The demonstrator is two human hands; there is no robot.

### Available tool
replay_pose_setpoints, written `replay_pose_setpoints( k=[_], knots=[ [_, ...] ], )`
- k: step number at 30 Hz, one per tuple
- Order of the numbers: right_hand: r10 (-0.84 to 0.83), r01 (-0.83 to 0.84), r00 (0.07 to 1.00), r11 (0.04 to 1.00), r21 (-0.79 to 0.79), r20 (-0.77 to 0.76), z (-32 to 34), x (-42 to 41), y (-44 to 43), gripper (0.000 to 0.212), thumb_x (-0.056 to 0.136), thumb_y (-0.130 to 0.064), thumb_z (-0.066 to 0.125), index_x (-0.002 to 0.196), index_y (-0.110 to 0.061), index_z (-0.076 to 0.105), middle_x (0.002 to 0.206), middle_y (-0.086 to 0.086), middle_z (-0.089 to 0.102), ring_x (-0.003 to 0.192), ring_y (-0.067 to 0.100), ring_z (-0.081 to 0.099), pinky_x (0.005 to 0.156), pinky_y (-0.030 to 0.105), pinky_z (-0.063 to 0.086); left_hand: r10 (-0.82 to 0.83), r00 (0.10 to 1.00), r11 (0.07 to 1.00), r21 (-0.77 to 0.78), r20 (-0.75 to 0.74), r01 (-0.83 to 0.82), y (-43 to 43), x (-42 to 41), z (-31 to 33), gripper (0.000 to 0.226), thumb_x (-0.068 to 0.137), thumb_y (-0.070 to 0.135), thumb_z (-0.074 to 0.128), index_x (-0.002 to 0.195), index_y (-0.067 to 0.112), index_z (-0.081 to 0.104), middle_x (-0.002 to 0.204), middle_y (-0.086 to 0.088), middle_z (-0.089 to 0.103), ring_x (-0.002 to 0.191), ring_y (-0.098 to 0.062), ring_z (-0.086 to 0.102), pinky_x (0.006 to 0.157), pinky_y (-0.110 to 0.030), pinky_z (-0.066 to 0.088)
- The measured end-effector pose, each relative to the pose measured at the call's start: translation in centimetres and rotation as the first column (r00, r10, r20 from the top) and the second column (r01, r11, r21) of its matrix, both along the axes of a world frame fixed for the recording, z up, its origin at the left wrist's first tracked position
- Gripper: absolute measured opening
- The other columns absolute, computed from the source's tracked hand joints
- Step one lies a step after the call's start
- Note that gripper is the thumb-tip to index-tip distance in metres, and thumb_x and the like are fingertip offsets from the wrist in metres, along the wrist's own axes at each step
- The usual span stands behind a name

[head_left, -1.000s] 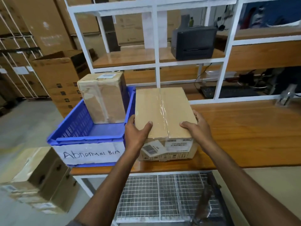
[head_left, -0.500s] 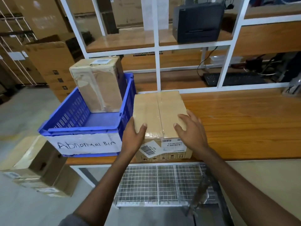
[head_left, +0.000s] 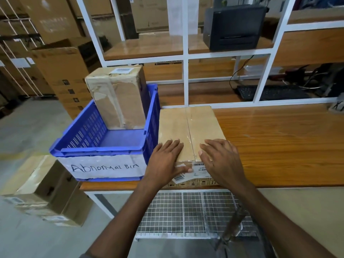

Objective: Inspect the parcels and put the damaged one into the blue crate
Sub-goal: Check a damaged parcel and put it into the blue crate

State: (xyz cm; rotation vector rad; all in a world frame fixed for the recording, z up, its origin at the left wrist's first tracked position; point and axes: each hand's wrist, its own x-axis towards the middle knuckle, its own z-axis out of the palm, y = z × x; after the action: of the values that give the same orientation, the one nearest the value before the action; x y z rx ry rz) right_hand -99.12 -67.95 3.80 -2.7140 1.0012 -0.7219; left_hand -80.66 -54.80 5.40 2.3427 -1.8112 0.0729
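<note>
Left hand (head_left: 163, 161) and right hand (head_left: 221, 161) now flat, open on parcel (head_left: 189, 131), grip dropped from its sides. Parcel on counter (head_left: 279, 146) beside crate (head_left: 104, 146); crumpled box (head_left: 117, 97) already inside. Inspection seemingly finished.

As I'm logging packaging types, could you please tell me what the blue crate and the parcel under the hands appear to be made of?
The blue crate looks like moulded plastic with a slight sheen: uniform colour, slotted walls and a thick rim. The parcel on the table seems to be brown corrugated cardboard, matte, sealed along its top seam with glossy clear tape that catches the light; printed paper labels sit on its front face.
</note>
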Motion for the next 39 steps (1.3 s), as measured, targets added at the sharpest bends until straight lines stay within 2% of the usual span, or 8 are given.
replay_pose_setpoints(
  k=[5,11,23,27,29,31,34,39],
  knots=[
    [-0.006,0.007,0.998,1.0,0.017,-0.059,1.3,0.4,-0.1,0.058,0.097,-0.054,0.031,0.133,-0.028,0.069,0.143,-0.008,0.061,0.134,0.015,0.044,0.114,0.048,0.031,-0.001,0.997,1.0,0.016,-0.08,0.002,-0.3,0.2,1.4,0.108,0.077,0.089,0.05,0.16,0.021,0.038,0.168,0.002,0.033,0.156,-0.017,0.027,0.126,-0.045,0.024],
    [0.139,-0.125,0.942,0.99,0.066,-0.304,3.5,2.3,-1.1,0.064,0.102,-0.048,0.02,0.16,-0.025,0.038,0.167,-0.002,0.035,0.153,0.02,0.027,0.122,0.045,0.021,-0.036,0.997,0.994,0.097,-0.067,0.042,-1.9,1.9,3.8,0.071,0.105,0.066,0.032,0.156,0.018,0.043,0.166,0.0,0.039,0.151,-0.02,0.035,0.118,-0.046,0.035],
    [0.15,-0.099,0.947,0.977,0.187,-0.283,4.1,3.0,-1.5,0.05,0.111,-0.039,0.03,0.16,-0.031,0.038,0.168,-0.008,0.032,0.154,0.016,0.024,0.124,0.041,0.017,-0.033,0.995,0.993,0.11,-0.093,0.043,-2.9,3.0,2.6,0.058,0.111,0.051,0.032,0.16,0.021,0.04,0.167,0.001,0.036,0.155,-0.023,0.03,0.123,-0.046,0.03],
    [0.048,-0.007,0.991,0.953,0.304,-0.128,6.0,3.3,-2.7,0.045,0.112,-0.032,0.04,0.156,-0.024,0.044,0.16,0.004,0.046,0.148,0.026,0.037,0.12,0.048,0.031,-0.027,0.983,0.999,0.03,-0.182,0.032,-4.0,4.4,4.1,0.033,0.108,0.037,0.046,0.123,0.02,0.069,0.129,-0.004,0.069,0.117,-0.027,0.063,0.097,-0.044,0.054],
    [-0.039,0.056,0.998,0.941,0.334,-0.059,6.4,4.1,-4.1,0.049,0.108,-0.037,0.05,0.155,-0.024,0.045,0.16,0.002,0.045,0.149,0.027,0.034,0.118,0.048,0.032,0.03,0.97,0.998,-0.04,-0.243,-0.041,-5.1,5.1,4.7,0.025,0.107,0.032,0.05,0.111,0.016,0.069,0.116,-0.006,0.07,0.106,-0.027,0.066,0.091,-0.045,0.056],
    [-0.11,0.114,0.993,0.923,0.367,-0.032,6.5,5.3,-5.6,0.06,0.102,-0.045,0.061,0.156,-0.026,0.044,0.161,-0.001,0.043,0.147,0.026,0.034,0.116,0.047,0.033,0.069,0.968,0.994,-0.067,-0.243,-0.088,-6.6,5.9,4.8,0.034,0.106,0.035,0.052,0.13,0.014,0.062,0.135,-0.011,0.063,0.124,-0.03,0.06,0.104,-0.048,0.05],
    [-0.132,0.145,0.989,0.909,0.391,-0.06,6.2,6.9,-7.9,0.08,0.09,-0.053,0.073,0.158,-0.028,0.039,0.163,-0.001,0.039,0.146,0.026,0.033,0.115,0.045,0.033,0.172,0.95,0.985,0.037,-0.261,-0.169,-8.6,7.0,4.2,0.075,0.101,0.057,0.055,0.16,0.017,0.032,0.169,-0.01,0.028,0.155,-0.033,0.026,0.123,-0.055,0.029],
    [-0.114,0.125,0.992,0.903,0.41,-0.05,4.4,7.5,-9.7,0.081,0.086,-0.049,0.079,0.156,-0.027,0.044,0.164,-0.003,0.037,0.147,0.025,0.024,0.116,0.041,0.03,0.227,0.871,0.974,0.086,-0.437,-0.211,-9.9,8.1,1.6,0.09,0.097,0.062,0.058,0.166,0.022,0.017,0.174,-0.007,0.011,0.159,-0.036,0.01,0.125,-0.059,0.025]
  ],
)
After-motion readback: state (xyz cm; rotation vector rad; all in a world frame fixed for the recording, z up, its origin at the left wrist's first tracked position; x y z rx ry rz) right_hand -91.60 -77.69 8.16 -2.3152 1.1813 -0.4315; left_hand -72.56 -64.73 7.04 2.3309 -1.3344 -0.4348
